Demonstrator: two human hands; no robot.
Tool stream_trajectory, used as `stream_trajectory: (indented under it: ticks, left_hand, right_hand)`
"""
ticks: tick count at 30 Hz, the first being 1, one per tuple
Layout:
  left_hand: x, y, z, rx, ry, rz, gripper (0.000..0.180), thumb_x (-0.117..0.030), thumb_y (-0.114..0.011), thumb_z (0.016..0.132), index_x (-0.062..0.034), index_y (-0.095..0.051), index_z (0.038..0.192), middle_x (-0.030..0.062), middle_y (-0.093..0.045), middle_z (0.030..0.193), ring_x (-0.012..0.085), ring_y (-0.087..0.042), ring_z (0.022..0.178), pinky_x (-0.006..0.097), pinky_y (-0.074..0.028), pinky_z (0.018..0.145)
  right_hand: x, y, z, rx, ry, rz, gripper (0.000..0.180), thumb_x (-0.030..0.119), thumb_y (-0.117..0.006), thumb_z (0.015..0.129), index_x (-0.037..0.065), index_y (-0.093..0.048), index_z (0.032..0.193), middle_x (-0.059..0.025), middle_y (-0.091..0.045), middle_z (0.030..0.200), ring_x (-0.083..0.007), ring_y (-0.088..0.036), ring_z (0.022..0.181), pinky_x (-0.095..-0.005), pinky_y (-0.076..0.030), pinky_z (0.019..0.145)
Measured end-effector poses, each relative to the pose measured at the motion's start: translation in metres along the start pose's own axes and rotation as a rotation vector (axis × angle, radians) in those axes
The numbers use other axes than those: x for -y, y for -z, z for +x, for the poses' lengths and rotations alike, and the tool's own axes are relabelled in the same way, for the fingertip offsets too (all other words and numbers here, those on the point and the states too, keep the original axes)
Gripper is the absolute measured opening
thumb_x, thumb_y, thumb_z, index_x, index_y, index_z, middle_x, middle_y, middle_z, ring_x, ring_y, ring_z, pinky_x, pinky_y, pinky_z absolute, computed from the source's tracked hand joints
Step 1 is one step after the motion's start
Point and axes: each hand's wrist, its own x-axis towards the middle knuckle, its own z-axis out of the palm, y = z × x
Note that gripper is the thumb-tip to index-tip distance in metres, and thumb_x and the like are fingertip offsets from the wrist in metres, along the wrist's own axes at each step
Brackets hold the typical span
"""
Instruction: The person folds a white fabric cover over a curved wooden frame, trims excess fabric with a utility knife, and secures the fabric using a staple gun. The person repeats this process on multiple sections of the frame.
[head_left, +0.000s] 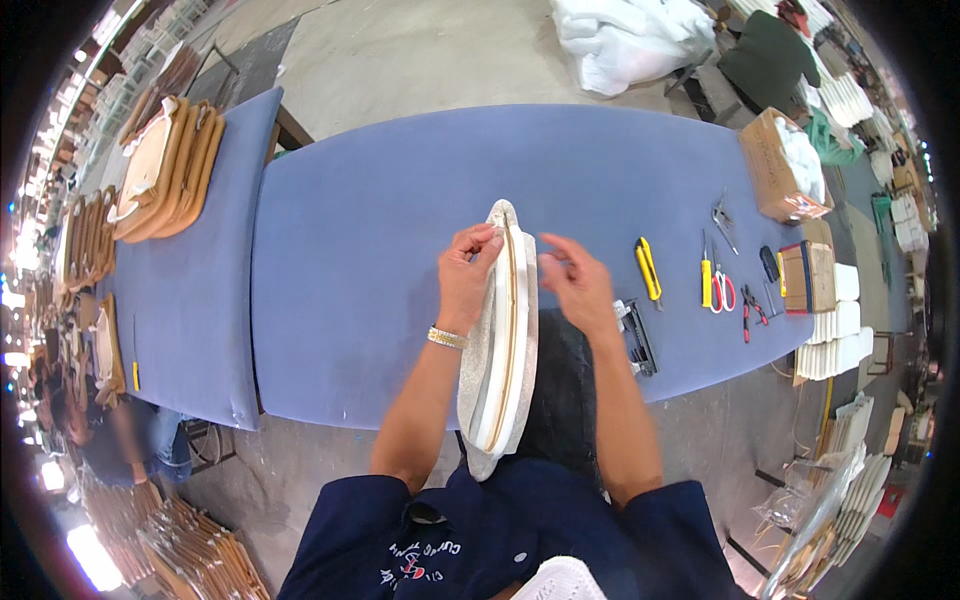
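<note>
A long padded panel (507, 340) stands on edge in front of me, its lower end against my body. It shows white padding, a thin wooden strip along the edge and light grey speckled fabric (470, 380) around it. My left hand (470, 265) pinches the fabric near the far end, thumb and fingers closed on it. Just right of the panel is my right hand (580, 285), slightly blurred, with its finger and thumb apart and nothing visible in it. A black and silver staple gun (637, 338) lies on the table beside my right forearm.
The blue padded table (350, 200) holds a yellow utility knife (649, 270), a yellow-handled screwdriver (706, 280), red-handled scissors (723, 290) and pliers (750, 312) at right. A cardboard box (775, 170) stands beyond them. Wood-edged panels (170, 175) are stacked at left.
</note>
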Motion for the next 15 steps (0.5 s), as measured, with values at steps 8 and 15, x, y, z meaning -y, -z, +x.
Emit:
stream_trajectory:
  ticks: [8,15]
  left_hand:
    - [-0.005,-0.014,-0.009,0.152,0.053,0.321,0.042,-0.011,-0.075,0.093,0.0000,-0.065,0.132,0.0142,-0.063,0.131,0.0238,-0.061,0.122,0.035,-0.053,0.100]
    - [-0.021,0.001,-0.034,0.189,-0.314,0.956,0.097,-0.028,-0.079,0.091,0.0060,-0.020,0.160,0.0263,-0.027,0.165,0.0367,-0.027,0.154,0.045,-0.023,0.126]
  right_hand:
    - [-0.020,-0.029,0.033,-0.241,0.036,-0.128,0.021,0.024,-0.071,0.094,0.003,-0.072,0.096,-0.0125,-0.074,0.082,-0.0228,-0.070,0.072,-0.0368,-0.054,0.070]
    - [-0.135,0.155,-0.178,-0.658,-0.344,-0.410,0.024,0.028,-0.070,0.094,0.006,-0.074,0.101,-0.0137,-0.076,0.088,-0.0245,-0.070,0.077,-0.0390,-0.054,0.072]
